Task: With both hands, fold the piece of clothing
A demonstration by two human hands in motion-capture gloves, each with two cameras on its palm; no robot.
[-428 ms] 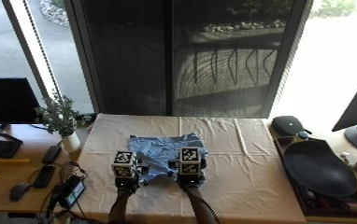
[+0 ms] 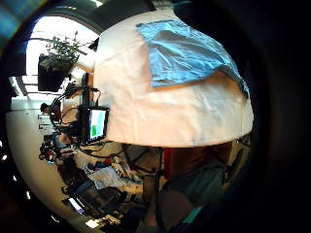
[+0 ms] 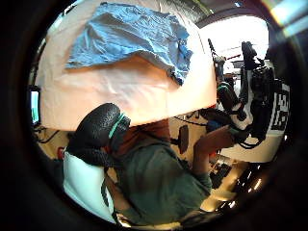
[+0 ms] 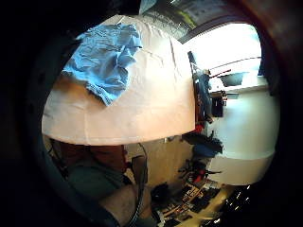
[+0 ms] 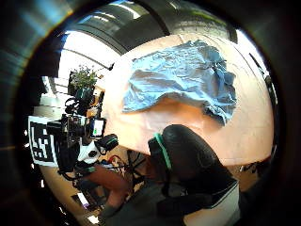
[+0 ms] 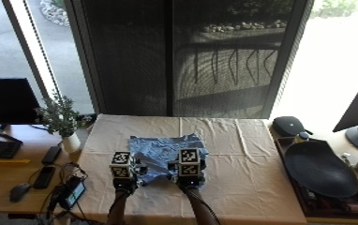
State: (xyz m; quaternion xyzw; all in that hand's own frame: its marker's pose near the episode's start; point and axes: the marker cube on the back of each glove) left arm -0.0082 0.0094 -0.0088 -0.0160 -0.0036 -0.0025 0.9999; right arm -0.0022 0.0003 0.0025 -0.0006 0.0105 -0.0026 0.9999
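Observation:
A crumpled light blue garment (image 6: 167,147) lies spread on the cream tablecloth (image 6: 248,154), at the middle of the table towards its front. My left hand (image 6: 124,180) hovers at the garment's near left edge and my right hand (image 6: 190,180) at its near right edge. All the palm views look down on the garment (image 2: 184,53) (image 3: 130,33) (image 4: 104,56) (image 5: 183,77) lying flat, apart from the palms. No curled fingers show in them and neither hand holds anything.
A potted plant (image 6: 63,126) stands at the table's left edge, beside a monitor (image 6: 7,101), keyboard, remote and mouse on the side desk. A dark tray with a large black bowl (image 6: 319,171) and a black pouch (image 6: 289,125) sit on the right.

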